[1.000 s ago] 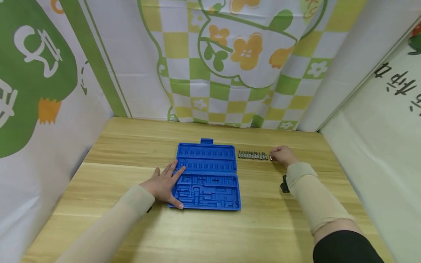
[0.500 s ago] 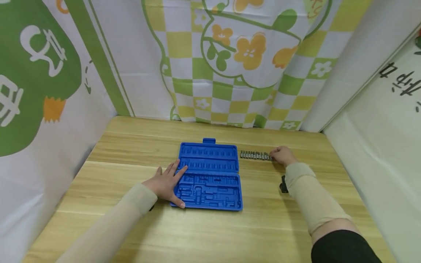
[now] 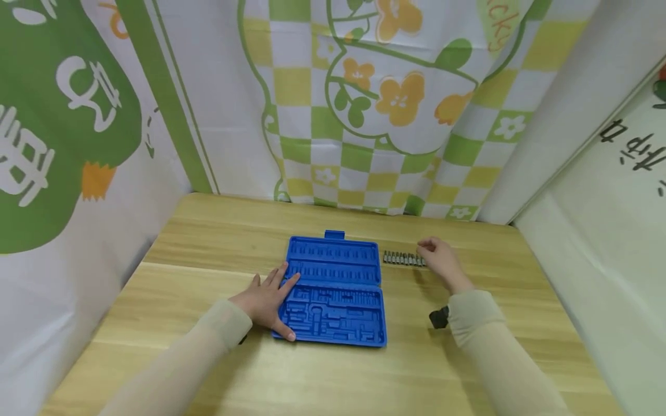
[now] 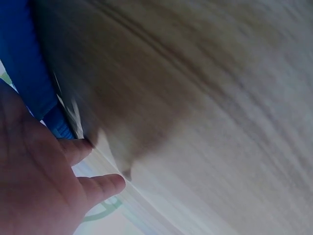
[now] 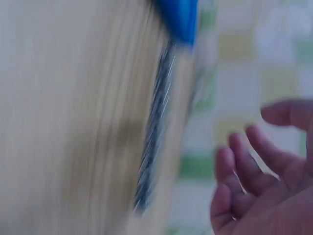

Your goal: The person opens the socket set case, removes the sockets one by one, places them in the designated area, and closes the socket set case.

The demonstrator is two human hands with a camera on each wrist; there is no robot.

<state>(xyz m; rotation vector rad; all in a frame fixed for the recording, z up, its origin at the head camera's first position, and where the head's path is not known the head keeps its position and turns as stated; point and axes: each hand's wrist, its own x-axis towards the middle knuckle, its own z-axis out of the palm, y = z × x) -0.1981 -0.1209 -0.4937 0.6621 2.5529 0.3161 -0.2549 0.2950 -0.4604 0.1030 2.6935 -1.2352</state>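
A blue plastic tool case [image 3: 333, 290] lies opened flat on the table, its moulded slots facing up. My left hand [image 3: 264, 301] rests with spread fingers over the case's left edge. In the left wrist view, fingertips [image 4: 110, 186] of that hand reach close to the tabletop beside the blue case [image 4: 29, 63]. Right of the case stands a row of small metal screwdriver bits [image 3: 399, 258], blurred in the right wrist view. My right hand [image 3: 441, 261] hovers above the row's right end, apart from it. Its fingers are loosely bent, and nothing shows between them.
The wooden table [image 3: 333, 381] meets a patterned curtain [image 3: 364, 144] at the back. White cloth walls [image 3: 583, 231] stand to the left and right. A black object [image 3: 439, 318] sits at the right wrist.
My right hand has come away from the right end of the bit row and lifted, its fingers loosened. The last bit now stands with the row. The left hand stays on the case.
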